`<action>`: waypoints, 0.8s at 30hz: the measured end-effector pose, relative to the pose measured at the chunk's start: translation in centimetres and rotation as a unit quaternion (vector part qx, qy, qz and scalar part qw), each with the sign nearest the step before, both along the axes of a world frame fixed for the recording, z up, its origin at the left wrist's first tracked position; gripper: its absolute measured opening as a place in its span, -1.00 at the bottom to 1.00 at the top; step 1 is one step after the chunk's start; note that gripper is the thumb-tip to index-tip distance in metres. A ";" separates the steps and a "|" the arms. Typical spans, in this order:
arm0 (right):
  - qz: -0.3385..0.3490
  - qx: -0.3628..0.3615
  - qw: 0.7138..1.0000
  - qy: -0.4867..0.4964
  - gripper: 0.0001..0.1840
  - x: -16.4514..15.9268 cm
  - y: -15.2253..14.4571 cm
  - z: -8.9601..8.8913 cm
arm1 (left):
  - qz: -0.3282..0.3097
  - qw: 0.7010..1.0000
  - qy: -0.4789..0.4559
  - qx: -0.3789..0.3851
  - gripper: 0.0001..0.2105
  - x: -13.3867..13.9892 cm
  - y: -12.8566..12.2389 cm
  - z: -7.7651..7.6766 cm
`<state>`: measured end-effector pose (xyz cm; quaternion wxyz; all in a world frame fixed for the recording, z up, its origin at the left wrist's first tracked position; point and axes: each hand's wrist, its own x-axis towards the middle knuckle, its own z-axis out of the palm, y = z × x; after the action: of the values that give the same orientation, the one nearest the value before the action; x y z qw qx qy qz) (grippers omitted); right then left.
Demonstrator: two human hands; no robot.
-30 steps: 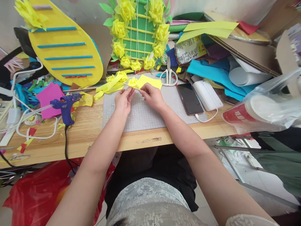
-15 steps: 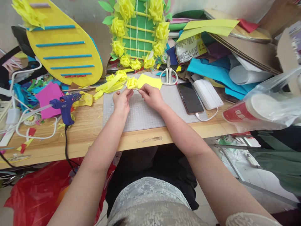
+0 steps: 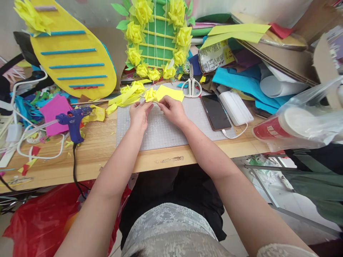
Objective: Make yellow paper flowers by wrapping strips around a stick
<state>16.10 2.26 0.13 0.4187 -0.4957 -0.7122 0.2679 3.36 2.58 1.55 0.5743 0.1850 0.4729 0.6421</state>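
Observation:
Over the grey cutting mat (image 3: 166, 134), my left hand (image 3: 139, 115) is closed, its fingertips at a small yellow paper flower (image 3: 150, 95). My right hand (image 3: 173, 110) pinches the end of a thin pale stick (image 3: 155, 102) that runs between the two hands. Where the stick meets the flower is too small to make out. Behind my right fingers lies a yellow paper sheet (image 3: 171, 92). Crumpled yellow paper strips (image 3: 127, 94) rest beyond my left hand.
A blue glue gun (image 3: 73, 121) stands at the left with its cable over the table edge. Scissors (image 3: 191, 85), a phone (image 3: 215, 112) and a white power bank (image 3: 235, 107) lie right of my hands. A bagged cup (image 3: 281, 125) is further right. A flower-trimmed green board (image 3: 159, 39) stands behind.
The left fingers have shifted slightly at the flower and stick. My right hand keeps its pinch in nearly the same place.

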 end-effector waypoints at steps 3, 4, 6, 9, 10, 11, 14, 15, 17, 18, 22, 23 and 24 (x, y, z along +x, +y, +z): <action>0.004 0.002 1.000 -0.010 -0.79 -0.1 -0.1 0.1 | 0.004 1.000 0.000 0.000 -0.68 0.0 0.1 0.0; 0.004 0.002 1.000 -0.012 -0.79 -0.1 -0.1 0.1 | 0.005 1.000 -0.001 -0.001 -0.67 -0.1 0.0 0.0; 0.005 0.000 1.000 -0.007 -0.79 -0.2 -0.1 0.1 | 0.008 1.000 -0.002 -0.004 -0.66 -0.1 0.0 0.1; -0.001 0.002 1.000 0.008 -0.79 -0.1 -0.1 0.1 | 0.001 1.000 -0.007 0.007 -0.66 0.0 -0.1 0.3; -0.003 0.003 1.000 0.011 -0.78 -0.1 -0.1 0.1 | -0.003 1.000 -0.008 0.012 -0.66 0.0 -0.1 0.3; -0.004 0.004 1.000 0.012 -0.77 -0.1 -0.1 0.1 | -0.005 1.000 -0.009 0.015 -0.67 0.0 -0.1 0.3; 0.002 0.005 1.000 0.002 -0.76 -0.2 -0.2 0.2 | 0.002 1.000 -0.002 0.013 -0.66 0.0 -0.1 0.1; 0.004 0.005 1.000 -0.003 -0.77 -0.2 -0.2 0.2 | 0.005 1.000 0.005 0.017 -0.65 0.0 -0.1 0.1; 0.000 0.003 1.000 -0.012 -0.79 -0.3 -0.3 0.3 | 0.006 0.999 0.027 0.039 -0.61 0.2 -0.2 0.0; -0.004 0.001 1.000 -0.016 -0.80 -0.3 -0.3 0.2 | 0.004 0.998 0.039 0.054 -0.57 0.2 -0.3 -0.1; -0.017 -0.005 0.999 -0.028 -0.82 -0.4 -0.3 0.1 | 0.009 0.994 0.068 0.081 -0.49 0.5 -0.5 -0.2; -0.016 -0.006 0.999 -0.027 -0.82 -0.3 -0.3 0.1 | 0.014 0.994 0.070 0.080 -0.50 0.5 -0.5 -0.2; -0.014 -0.005 1.000 -0.024 -0.82 -0.3 -0.3 0.1 | 0.018 0.994 0.070 0.078 -0.52 0.5 -0.5 -0.2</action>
<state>15.77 1.98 0.26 0.4027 -0.5141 -0.7136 0.2536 3.86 2.10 1.33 0.5120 0.2650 0.4635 0.6729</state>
